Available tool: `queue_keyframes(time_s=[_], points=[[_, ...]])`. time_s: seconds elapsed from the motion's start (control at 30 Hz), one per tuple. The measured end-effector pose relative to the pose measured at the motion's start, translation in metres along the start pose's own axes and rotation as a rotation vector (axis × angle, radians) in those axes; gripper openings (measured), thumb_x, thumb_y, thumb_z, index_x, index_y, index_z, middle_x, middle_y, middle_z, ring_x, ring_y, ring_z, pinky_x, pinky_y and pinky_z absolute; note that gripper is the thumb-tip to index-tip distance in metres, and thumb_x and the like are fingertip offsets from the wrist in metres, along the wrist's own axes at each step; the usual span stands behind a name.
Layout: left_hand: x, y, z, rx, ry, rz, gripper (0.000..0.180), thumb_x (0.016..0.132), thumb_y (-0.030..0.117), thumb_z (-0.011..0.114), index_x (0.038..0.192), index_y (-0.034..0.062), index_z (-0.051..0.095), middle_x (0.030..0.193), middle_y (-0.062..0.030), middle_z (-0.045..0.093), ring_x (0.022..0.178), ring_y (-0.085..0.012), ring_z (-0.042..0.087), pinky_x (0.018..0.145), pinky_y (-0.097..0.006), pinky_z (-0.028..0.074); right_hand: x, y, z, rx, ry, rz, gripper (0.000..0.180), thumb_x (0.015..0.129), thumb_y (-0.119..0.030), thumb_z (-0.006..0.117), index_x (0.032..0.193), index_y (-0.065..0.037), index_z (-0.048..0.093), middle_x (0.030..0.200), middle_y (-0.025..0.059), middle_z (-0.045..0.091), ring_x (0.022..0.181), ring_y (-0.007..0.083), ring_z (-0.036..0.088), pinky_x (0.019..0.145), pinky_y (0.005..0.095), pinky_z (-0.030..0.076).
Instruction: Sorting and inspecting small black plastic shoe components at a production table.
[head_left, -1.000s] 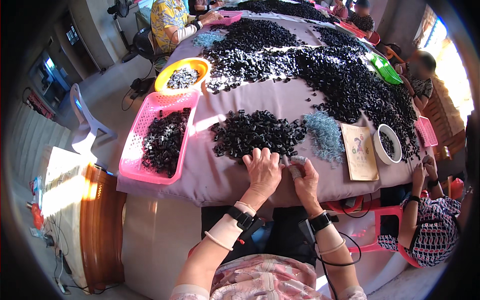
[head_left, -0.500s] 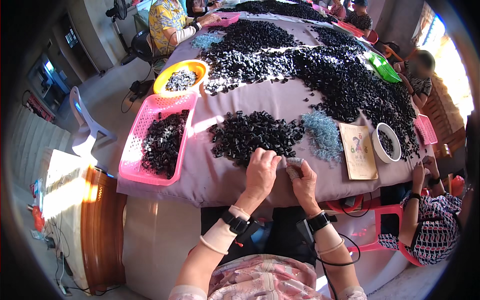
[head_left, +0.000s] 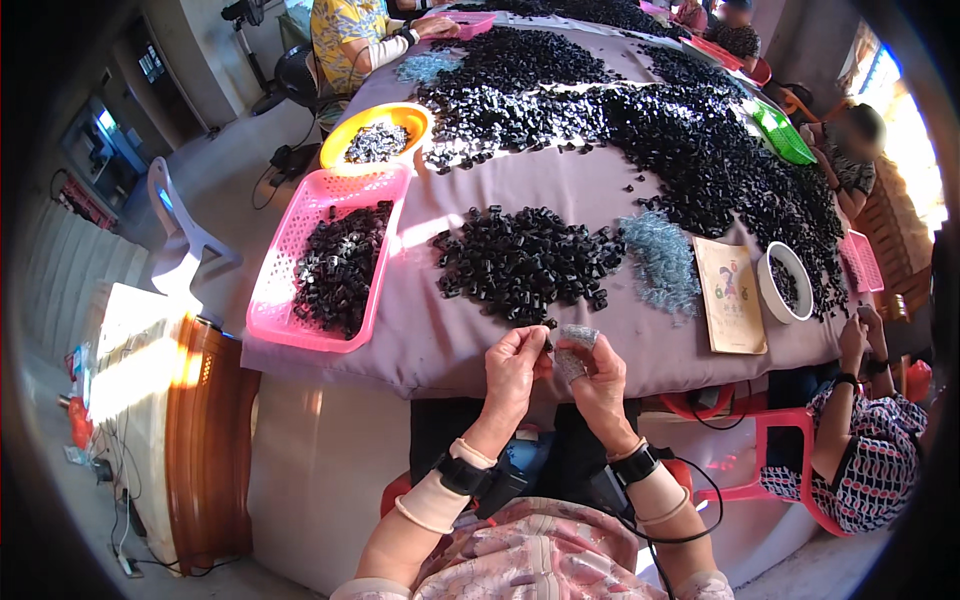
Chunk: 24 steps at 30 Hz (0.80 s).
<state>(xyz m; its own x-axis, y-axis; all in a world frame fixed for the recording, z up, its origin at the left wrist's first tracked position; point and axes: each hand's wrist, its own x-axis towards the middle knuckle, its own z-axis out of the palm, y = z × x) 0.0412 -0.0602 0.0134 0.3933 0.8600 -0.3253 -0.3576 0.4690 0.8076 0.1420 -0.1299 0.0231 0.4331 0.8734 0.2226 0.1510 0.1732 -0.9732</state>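
My left hand (head_left: 512,372) is closed in a pinch on a small black plastic piece (head_left: 548,342) that shows at its fingertips. Close beside it, my right hand (head_left: 600,385) curls with thumb and forefinger wrapped in grey covering (head_left: 577,352). These fingertips point at the black piece; whatever lies between them is too small to make out. Just beyond both hands, a pile of the same black pieces (head_left: 525,262) is spread on the cloth-covered table (head_left: 420,350). To its right lies a heap of small clear bluish pieces (head_left: 660,265).
At left stand a pink basket (head_left: 262,310) of black pieces and an orange bowl (head_left: 328,152). A booklet (head_left: 730,320) and a white bowl (head_left: 790,312) lie right. A large black heap (head_left: 680,150) covers the far table. A co-worker's hands (head_left: 862,335) are at right.
My left hand has drawn back from the pile's near edge toward me, and the black piece now shows in its fingers. My right hand has turned toward it. The whole view has shifted slightly.
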Motion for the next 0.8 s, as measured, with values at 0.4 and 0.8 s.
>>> queue_keyframes(time_s=[0.4,0.8], points=[[0.002,-0.003,-0.011,-0.014,-0.008,0.023,0.013,0.088,0.016,0.061,0.093,0.0040,0.061,0.073,-0.0007,0.060,0.059,-0.0077,0.056,0.054,-0.023,0.050,0.006,-0.013,0.009,-0.423,0.017,-0.203,0.034,0.071,0.010,0.059,0.103,-0.001,0.059,0.087,0.0105,0.062,0.079,0.0199,0.064,0.069,0.0278,0.051],[0.001,0.004,-0.023,0.144,-0.092,0.054,0.019,0.087,0.018,0.064,0.097,0.0026,0.064,0.073,0.0001,0.060,0.059,-0.0061,0.055,0.053,-0.019,0.046,0.014,-0.020,0.011,-0.468,-0.069,-0.205,0.032,0.066,0.008,0.061,0.096,-0.001,0.056,0.082,0.0132,0.057,0.075,0.0319,0.059,0.065,0.0353,0.048]])
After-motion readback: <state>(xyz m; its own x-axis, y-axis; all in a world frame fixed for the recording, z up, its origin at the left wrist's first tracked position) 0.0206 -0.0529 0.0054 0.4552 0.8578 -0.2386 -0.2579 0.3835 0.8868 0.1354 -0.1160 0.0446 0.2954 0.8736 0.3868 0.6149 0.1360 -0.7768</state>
